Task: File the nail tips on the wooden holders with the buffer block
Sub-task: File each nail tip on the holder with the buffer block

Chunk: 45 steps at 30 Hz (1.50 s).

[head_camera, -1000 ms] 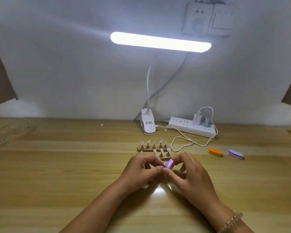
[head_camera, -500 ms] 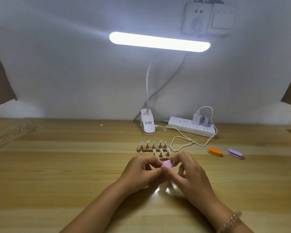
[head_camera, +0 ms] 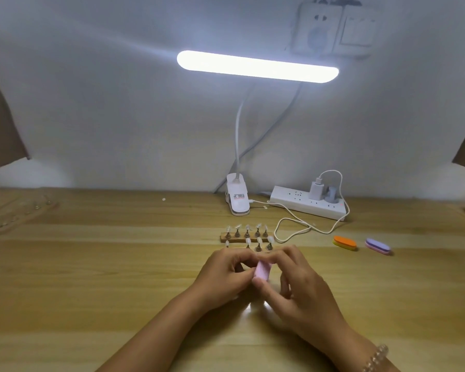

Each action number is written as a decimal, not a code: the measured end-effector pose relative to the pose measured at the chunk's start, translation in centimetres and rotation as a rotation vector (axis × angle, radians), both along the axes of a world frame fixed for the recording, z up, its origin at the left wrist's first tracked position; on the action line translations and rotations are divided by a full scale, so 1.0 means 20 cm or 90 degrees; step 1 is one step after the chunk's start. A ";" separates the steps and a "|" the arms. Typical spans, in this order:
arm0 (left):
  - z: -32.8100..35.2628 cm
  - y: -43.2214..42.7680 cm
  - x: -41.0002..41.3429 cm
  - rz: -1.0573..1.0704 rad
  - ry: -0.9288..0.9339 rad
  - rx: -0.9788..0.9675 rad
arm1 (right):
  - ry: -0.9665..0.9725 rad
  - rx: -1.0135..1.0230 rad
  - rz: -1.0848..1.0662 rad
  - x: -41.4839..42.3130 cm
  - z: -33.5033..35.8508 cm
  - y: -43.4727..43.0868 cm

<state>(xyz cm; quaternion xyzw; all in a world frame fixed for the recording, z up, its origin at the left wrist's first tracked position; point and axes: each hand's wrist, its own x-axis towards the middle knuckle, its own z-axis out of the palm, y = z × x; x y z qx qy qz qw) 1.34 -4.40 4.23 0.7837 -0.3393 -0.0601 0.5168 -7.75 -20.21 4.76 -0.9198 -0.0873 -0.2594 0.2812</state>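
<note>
Near the middle of the wooden counter [head_camera: 91, 264], somewhat toward its near edge, the two hands meet just above the surface. The right grip [head_camera: 301, 288] is closed on the pink buffer block [head_camera: 342, 271]: the thumb is below it and the curled fingers are over its far end, so the block is lifted and tilted. The left grip [head_camera: 223, 275] has its fingers curled in, with the fingertips touching the left side of the block. It possibly pinches a small piece there, but this place is hidden and I cannot tell. Just behind the hands stands the front wooden holder [head_camera: 258, 249], partly covered by the fingers, and behind it the rear wooden holder [head_camera: 246, 238]. Both carry upright stands with clear nail tips [head_camera: 257, 226]. Toward the right edge of the counter an orange buffer [head_camera: 345, 242] and a purple buffer [head_camera: 377, 246] lie side by side, apart from each other. Along the far edge are the lamp clip [head_camera: 238, 200] and a white power strip [head_camera: 306, 204], and a white cable [head_camera: 293, 226] loops in front of the strip.
</note>
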 end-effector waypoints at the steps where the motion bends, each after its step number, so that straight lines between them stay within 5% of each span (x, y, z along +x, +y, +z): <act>1: 0.00 0.00 0.00 0.001 -0.009 0.005 | 0.005 0.009 -0.003 0.01 0.01 0.00; 21: 0.00 0.00 0.01 0.013 -0.040 0.006 | 0.002 0.018 -0.092 0.01 0.03 -0.03; 25: -0.01 0.00 0.02 0.010 -0.043 0.005 | 0.004 -0.076 -0.053 -0.02 0.03 0.00; 45: -0.02 -0.01 0.00 0.048 -0.158 0.137 | 0.074 -0.042 -0.078 -0.01 0.03 -0.01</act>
